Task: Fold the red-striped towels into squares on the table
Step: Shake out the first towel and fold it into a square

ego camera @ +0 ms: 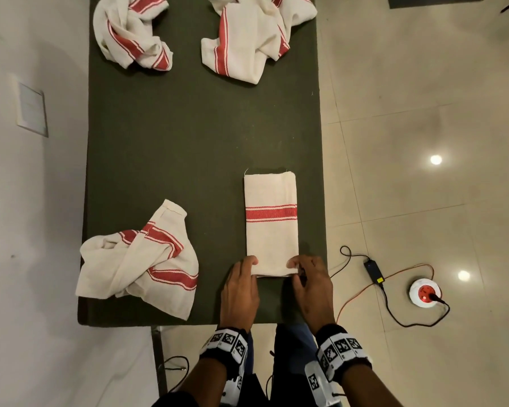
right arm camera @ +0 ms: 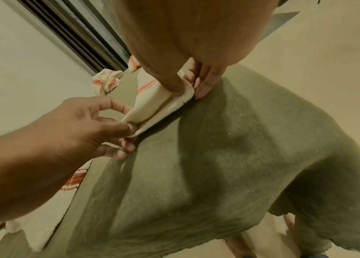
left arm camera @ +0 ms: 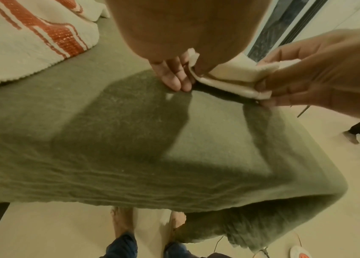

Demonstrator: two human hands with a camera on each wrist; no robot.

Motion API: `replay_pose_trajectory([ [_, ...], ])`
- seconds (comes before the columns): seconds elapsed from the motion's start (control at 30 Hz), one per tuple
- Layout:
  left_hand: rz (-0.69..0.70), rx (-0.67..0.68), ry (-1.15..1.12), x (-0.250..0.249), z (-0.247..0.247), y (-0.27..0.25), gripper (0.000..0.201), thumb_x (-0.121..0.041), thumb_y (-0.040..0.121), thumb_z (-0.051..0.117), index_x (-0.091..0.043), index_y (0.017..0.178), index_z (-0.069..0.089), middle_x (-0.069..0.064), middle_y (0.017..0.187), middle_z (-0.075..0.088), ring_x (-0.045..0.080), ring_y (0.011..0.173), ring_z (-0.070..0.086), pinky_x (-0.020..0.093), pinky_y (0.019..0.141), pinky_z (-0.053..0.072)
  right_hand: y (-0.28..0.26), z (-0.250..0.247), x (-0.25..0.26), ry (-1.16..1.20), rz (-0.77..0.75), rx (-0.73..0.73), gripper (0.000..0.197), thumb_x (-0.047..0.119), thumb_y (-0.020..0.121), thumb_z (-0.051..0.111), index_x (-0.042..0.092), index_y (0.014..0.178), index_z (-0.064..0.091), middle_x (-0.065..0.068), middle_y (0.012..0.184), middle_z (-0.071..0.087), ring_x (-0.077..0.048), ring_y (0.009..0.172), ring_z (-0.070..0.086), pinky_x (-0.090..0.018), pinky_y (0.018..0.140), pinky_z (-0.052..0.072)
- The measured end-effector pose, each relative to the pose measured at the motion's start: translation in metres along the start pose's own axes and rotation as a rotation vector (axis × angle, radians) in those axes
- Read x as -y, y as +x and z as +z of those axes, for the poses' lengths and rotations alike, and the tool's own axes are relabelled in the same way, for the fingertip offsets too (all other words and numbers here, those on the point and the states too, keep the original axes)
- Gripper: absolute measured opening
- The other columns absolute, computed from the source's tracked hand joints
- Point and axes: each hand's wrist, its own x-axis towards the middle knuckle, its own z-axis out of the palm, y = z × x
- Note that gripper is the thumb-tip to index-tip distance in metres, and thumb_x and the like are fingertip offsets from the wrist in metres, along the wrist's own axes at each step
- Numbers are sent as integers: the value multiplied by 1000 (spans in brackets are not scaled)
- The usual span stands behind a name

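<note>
I have both hands pinching the near corners of the folded towel, left hand and right hand, on the tabletop. It looks light and limp, so corners suit best.

A rectangular table is covered by a dark olive-green felt cloth, which is draped over the near edge and wrinkled there. Four white towels with red stripes are laid directly on it. Two crumpled towels are seen at the far end, one at the far left and one at the far right, apart from each other. A third crumpled towel is spread at the near left corner. A folded towel lies flat as a long rectangle near the right edge, with one red band across its middle.
</note>
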Motion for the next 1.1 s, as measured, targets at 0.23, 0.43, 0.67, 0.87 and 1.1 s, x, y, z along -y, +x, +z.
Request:
replay_pose_trajectory([
  [0.23,13,109,-68,7,-13,6,36,0,94,67,-22,123,67,-5,124,58,12,112,61,34,99,57,13,-17,1,94,32,55,34,5,92,69,38,99,69,8,120,56,18,109,49,0,90,43],
  [0.43,93,-12,-41,-8,-32,20,26,-4,88,75,-23,107,71,-10,112,53,14,104,58,37,90,58,18,-44,15,134,-102,176,50,0,88,72,33,125,69,14,151,45,0,138,45,-21,115,41],
  [0.67,84,86,-565,-45,-85,80,20,-7,91,74,-19,106,70,-10,119,72,11,118,66,38,106,53,75,-83,52,191,-214,147,31,23,93,77,29,122,71,19,128,66,-3,124,56,-26,106,48],
  [0.87,-38,56,-527,-52,-66,130,12,-38,101,62,-31,111,59,-8,105,74,12,99,72,46,83,62,129,-66,63,482,-68,283,27,31,101,62,20,125,66,8,122,73,-10,113,67,-25,90,56],
  [1.1,-122,-70,-337,-49,-34,157,13,-50,104,48,-38,103,50,-8,91,66,32,90,64,47,82,55,158,-43,56,315,-51,127,23,29,105,61,21,126,59,14,109,72,4,94,67,-16,71,49],
])
